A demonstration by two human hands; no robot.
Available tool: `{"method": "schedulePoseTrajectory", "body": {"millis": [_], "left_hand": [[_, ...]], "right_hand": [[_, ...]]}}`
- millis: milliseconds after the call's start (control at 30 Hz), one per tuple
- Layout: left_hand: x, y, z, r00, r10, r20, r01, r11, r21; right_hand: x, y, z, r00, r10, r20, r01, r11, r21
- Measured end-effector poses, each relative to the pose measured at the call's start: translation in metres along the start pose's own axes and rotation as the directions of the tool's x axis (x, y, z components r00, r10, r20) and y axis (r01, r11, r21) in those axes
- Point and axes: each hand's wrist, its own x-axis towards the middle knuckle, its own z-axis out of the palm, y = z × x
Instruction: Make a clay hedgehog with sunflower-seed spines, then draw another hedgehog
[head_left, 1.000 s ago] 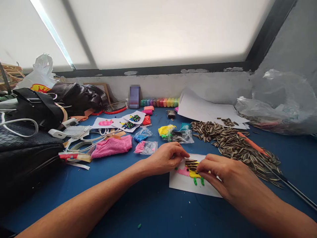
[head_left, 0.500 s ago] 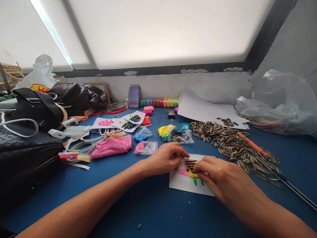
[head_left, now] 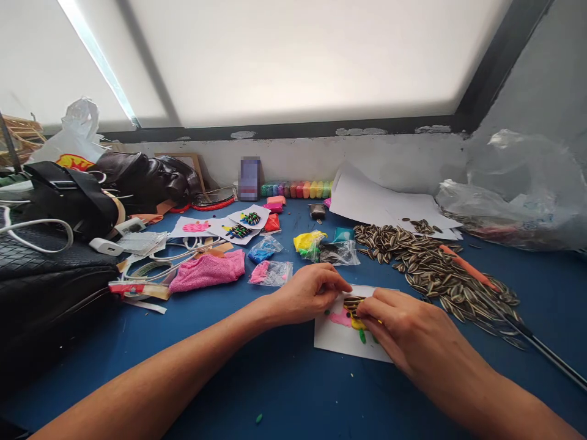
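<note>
A white card (head_left: pixel 331 340) lies on the blue table, bearing a soft-clay figure with a pink part (head_left: pixel 340 318), a yellow part (head_left: pixel 358 324) and green legs (head_left: pixel 362 337). Striped sunflower seeds (head_left: pixel 352 301) stand in rows in the yellow clay. At the card's upper left, my left hand (head_left: pixel 310 293) is bent with its fingertips on the card, holding it. My right hand (head_left: pixel 408 324) comes from the right, thumb and fingers pinched at the seeds' right end on a sunflower seed, which the fingers mostly hide. This hand also covers the card's right part.
A sunflower seed pile (head_left: pixel 426 263) lies to the right, with an orange-handled tool (head_left: pixel 468 267) across it. Bagged yellow clay (head_left: pixel 308 243), a pink cloth (head_left: pixel 208 271) and finished cards (head_left: pixel 236 231) lie beyond and left. A black bag (head_left: pixel 55 293) stands at the left edge.
My right fingers have shifted very slightly left and down over the yellow clay, covering more of the right green leg. My left hand stays in place on the card.
</note>
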Motion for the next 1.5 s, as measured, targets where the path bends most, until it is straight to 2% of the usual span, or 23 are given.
{"method": "schedulePoseTrajectory", "body": {"millis": [300,567,800,1000,1100,1167,1233,1300,1500], "left_hand": [[0.001,-0.001,0.000,1.000,0.007,-0.004,-0.007,1.000,-0.010],[0.000,-0.002,0.001,1.000,0.002,0.002,-0.002,1.000,-0.020],[0.000,-0.001,0.001,1.000,-0.013,0.013,0.013,1.000,-0.005],[0.000,0.002,0.000,0.999,-0.033,0.014,0.033,0.999,-0.007],[0.001,0.001,0.000,0.999,-0.030,0.020,0.030,1.000,-0.009],[0.001,0.001,0.000,0.999,-0.037,0.026,0.037,0.999,-0.014],[0.000,0.001,0.000,0.998,-0.049,0.027,0.049,0.999,-0.016],[0.000,0.001,0.000,0.998,-0.054,0.022,0.054,0.999,-0.009],[-0.001,0.003,-0.001,0.998,-0.063,0.014,0.063,0.998,0.027]], "right_hand": [[0.001,-0.004,-0.002,1.000,-0.022,0.008,0.022,0.999,-0.038],[0.003,-0.007,-0.001,0.999,0.023,0.049,-0.018,0.995,-0.093],[0.003,-0.008,0.001,1.000,-0.012,-0.010,0.011,0.991,-0.130],[-0.002,-0.001,-0.012,0.993,-0.009,-0.114,-0.007,0.990,-0.143],[-0.002,0.017,-0.021,0.974,0.131,-0.186,-0.172,0.960,-0.222],[0.000,0.031,-0.024,0.946,0.263,-0.190,-0.312,0.899,-0.309],[0.002,0.045,-0.023,0.914,0.388,-0.116,-0.403,0.841,-0.362],[0.004,0.056,-0.020,0.877,0.481,0.009,-0.437,0.805,-0.401],[0.005,0.068,-0.012,0.884,0.465,0.048,-0.413,0.824,-0.387]]}}
